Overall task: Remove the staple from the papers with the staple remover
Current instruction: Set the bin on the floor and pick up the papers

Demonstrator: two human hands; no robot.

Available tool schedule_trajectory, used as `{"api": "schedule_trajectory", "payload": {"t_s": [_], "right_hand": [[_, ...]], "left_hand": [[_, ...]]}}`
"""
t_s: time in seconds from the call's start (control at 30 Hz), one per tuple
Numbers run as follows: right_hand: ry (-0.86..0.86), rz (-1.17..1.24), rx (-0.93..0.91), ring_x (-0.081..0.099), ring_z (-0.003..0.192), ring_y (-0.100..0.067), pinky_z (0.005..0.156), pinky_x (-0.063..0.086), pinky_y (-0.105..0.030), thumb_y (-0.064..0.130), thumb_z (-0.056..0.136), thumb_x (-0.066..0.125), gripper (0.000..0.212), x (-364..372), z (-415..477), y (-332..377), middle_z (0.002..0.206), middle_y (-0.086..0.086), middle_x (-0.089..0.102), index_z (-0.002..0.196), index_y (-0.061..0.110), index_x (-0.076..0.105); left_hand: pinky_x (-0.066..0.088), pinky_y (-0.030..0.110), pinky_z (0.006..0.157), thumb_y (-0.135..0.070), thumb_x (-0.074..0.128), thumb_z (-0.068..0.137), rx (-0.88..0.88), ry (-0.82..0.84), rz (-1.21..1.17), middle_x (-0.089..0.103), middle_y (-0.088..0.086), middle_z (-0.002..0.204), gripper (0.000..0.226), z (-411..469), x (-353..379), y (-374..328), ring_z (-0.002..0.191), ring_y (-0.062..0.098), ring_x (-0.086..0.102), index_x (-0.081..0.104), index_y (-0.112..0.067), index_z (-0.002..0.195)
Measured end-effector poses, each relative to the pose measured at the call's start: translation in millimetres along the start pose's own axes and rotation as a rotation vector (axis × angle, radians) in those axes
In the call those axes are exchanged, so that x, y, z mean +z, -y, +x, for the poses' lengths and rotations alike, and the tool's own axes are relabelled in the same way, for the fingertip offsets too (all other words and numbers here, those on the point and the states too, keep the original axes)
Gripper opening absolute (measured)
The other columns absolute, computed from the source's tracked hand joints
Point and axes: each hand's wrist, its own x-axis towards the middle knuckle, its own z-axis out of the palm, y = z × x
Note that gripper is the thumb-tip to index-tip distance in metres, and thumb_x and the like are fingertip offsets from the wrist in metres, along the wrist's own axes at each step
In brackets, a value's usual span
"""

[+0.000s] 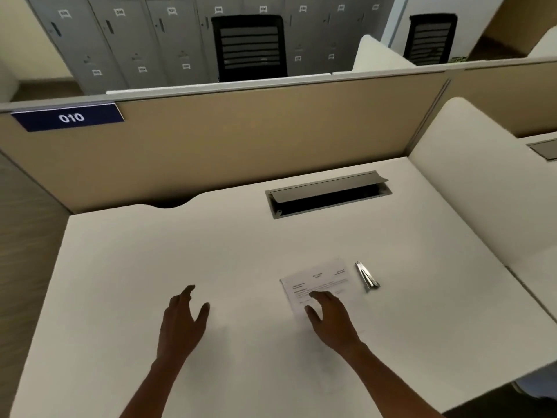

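The left hand [184,315] is over bare surface [241,251], well to the left of the work. Its fingers [188,292] are spread and relaxed and hold nothing.

Further right, the papers [319,279] lie flat, a small printed sheaf turned a little askew. The right hand [331,315] reaches over their near edge with fingers straight and loose, gripping nothing. Whether the fingertips actually press the sheet or hover just above it is hard to tell from this angle.

The papers will be light, limp and quick to slide on the smooth top, so they want flat fingers pinning them close to the stapled corner, not a pinch that would crease them. The staple itself is too small to make out here, so which corner that is remains unclear.

Just beside the right edge of the papers, apart from them, lies the staple remover [366,279], a slim bright metal tool. It should be rigid, light and somewhat slippery. It is probably best gripped across its wider near end, leaving the narrow far tip free to work under the staple.
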Motion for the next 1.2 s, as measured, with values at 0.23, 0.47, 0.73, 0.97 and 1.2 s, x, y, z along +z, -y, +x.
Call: {"api": "schedule_trajectory", "payload": {"t_s": [0.23, 0.47, 0.73, 0.97, 1.2], "right_hand": [[0.051, 0.099, 0.005, 0.062, 0.112, -0.023, 0.096, 0.051, -0.033, 0.023, 0.09, 0.069, 0.034, -60.0, 38.2, -96.3, 0.12, -0.006, 0.065, 0.122, 0.011, 0.064], [0.128, 0.066, 0.114, 0.061, 0.115, -0.03, 0.1, 0.045, -0.034, 0.016, 0.088, 0.07, 0.034, -81.9, 45.0, -145.9, 0.119, -0.012, 0.067, 0.119, 0.004, 0.066], [0.133, -0.033, 0.122, 0.058, 0.112, -0.04, 0.096, 0.049, -0.045, 0.011, 0.086, 0.07, 0.038, -62.0, 45.7, -155.0, 0.123, -0.019, 0.062, 0.121, 0.001, 0.065], [0.204, -0.172, 0.058, 0.053, 0.118, -0.044, 0.099, 0.047, -0.045, 0.009, 0.084, 0.07, 0.039, -55.1, 41.4, -151.2, 0.132, -0.024, 0.054, 0.121, -0.003, 0.064], [0.237, -0.195, 0.036, 0.051, 0.123, -0.041, 0.102, 0.047, -0.041, 0.01, 0.086, 0.067, 0.032, -58.9, 42.0, -150.8, 0.136, -0.023, 0.051, 0.115, -0.004, 0.065]], "left_hand": [[0.053, 0.04, 0.092, -0.033, 0.072, 0.092, -0.163, 0.009, -0.101, 0.063, 0.004, 0.119, 0.054, -37.5, 109.2, -105.6, 0.107, 0.028, 0.064, 0.053, -0.021, 0.141], [0.053, 0.034, 0.091, -0.032, 0.071, 0.093, -0.4, 0.062, -0.275, 0.064, 0.005, 0.121, 0.055, -81.0, 178.5, -156.0, 0.096, 0.018, 0.064, 0.051, -0.016, 0.141], [0.043, 0.025, 0.089, -0.027, 0.069, 0.094, -0.541, 0.075, -0.33, 0.061, 0.006, 0.129, 0.059, -81.1, 203.6, -166.5, 0.093, 0.014, 0.057, 0.045, -0.01, 0.145], [0.046, 0.038, 0.108, -0.026, 0.073, 0.091, -0.649, 0.093, -0.398, 0.06, 0.009, 0.134, 0.065, -65.6, 218.7, -180.0, 0.125, 0.027, 0.057, 0.044, -0.008, 0.147], [0.056, 0.037, 0.097, -0.019, 0.064, 0.094, -0.602, 0.2, -0.409, 0.072, 0.006, 0.122, 0.03, -56.7, 214.6, -185.9, 0.108, 0.024, 0.067, 0.066, -0.014, 0.124]]}}
